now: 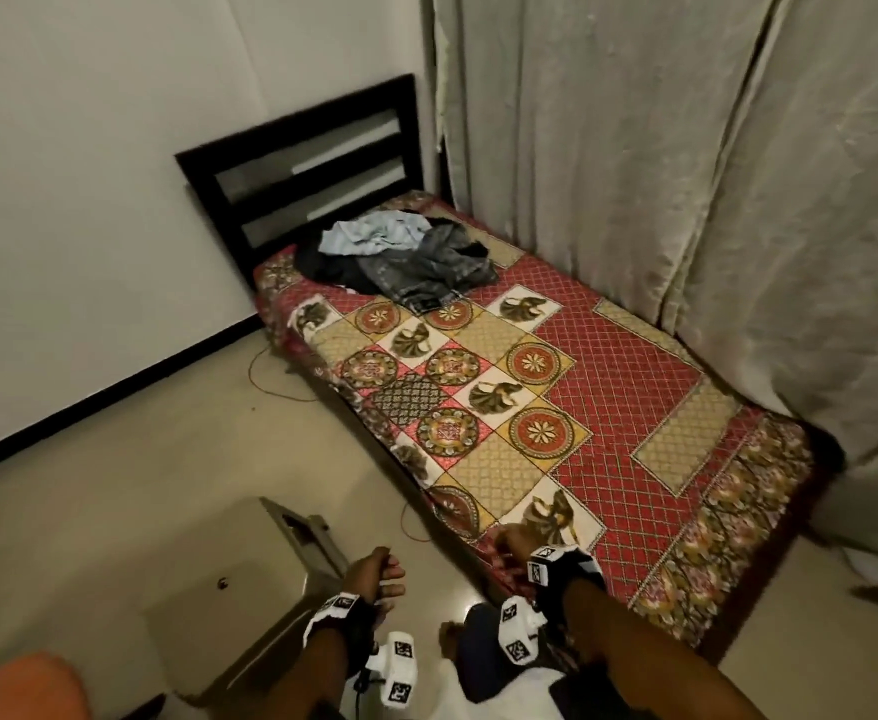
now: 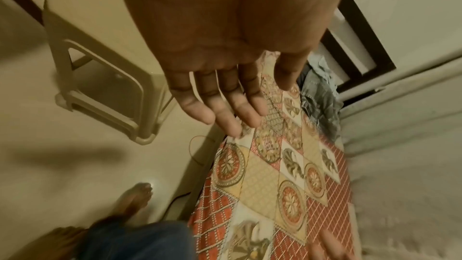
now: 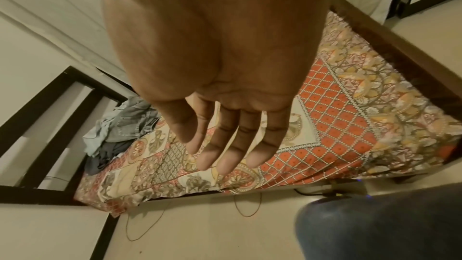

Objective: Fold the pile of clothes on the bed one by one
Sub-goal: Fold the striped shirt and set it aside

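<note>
A crumpled pile of clothes (image 1: 400, 257), with grey denim, a pale blue garment and dark pieces, lies at the head end of the bed (image 1: 634, 387) under a red and yellow patterned cover. The same pile (image 2: 320, 94) (image 3: 125, 126) shows far off in both wrist views. My left hand (image 1: 374, 574) (image 2: 225, 110) hangs over the floor beside the bed's near corner, fingers relaxed and empty. My right hand (image 1: 517, 545) (image 3: 225, 145) is above the bed's near edge, fingers straight, holding nothing. Both hands are far from the pile.
A beige plastic stool (image 1: 249, 589) stands on the floor left of my left hand. A dark slatted headboard (image 1: 312, 163) backs the bed, with pale curtains (image 1: 686, 174) along its far side. Thin cords (image 1: 270, 376) lie on the floor by the bed.
</note>
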